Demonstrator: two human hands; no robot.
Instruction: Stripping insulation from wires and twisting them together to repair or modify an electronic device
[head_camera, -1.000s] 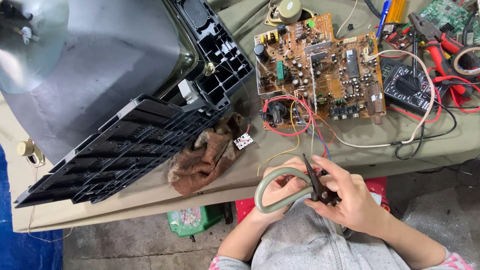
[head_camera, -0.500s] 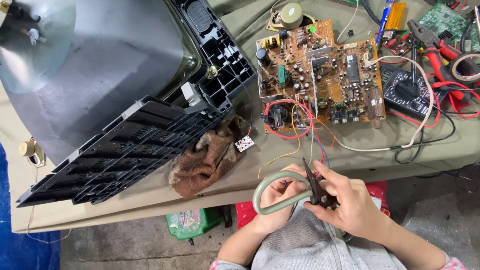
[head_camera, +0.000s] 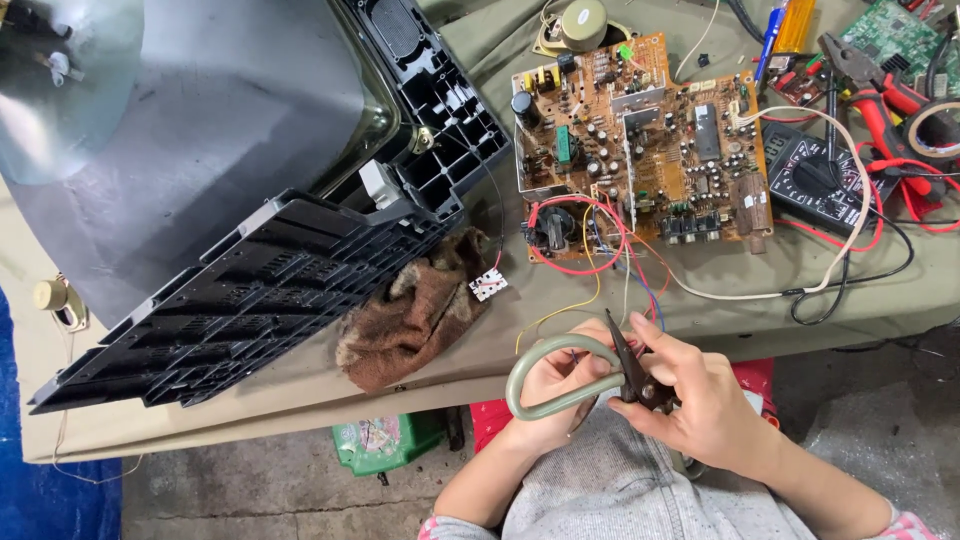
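Scissors (head_camera: 600, 375) with grey-green looped handles sit in both my hands at the table's near edge: my left hand (head_camera: 553, 385) curls through the loop, my right hand (head_camera: 690, 400) pinches the dark blades around thin coloured wires (head_camera: 615, 290) trailing from the brown circuit board (head_camera: 640, 150). A brown rag (head_camera: 415, 310) lies just left.

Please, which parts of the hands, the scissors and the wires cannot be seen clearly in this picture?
Head view only:
- Blade tips of the grey-green-handled scissors: too small to tell which thin coloured wire they meet.
- Left hand fingers: partly hidden behind the handle loop.
- Right hand palm: turned away, so its grip is hidden.
- Brown printed circuit board small parts: too small to identify.
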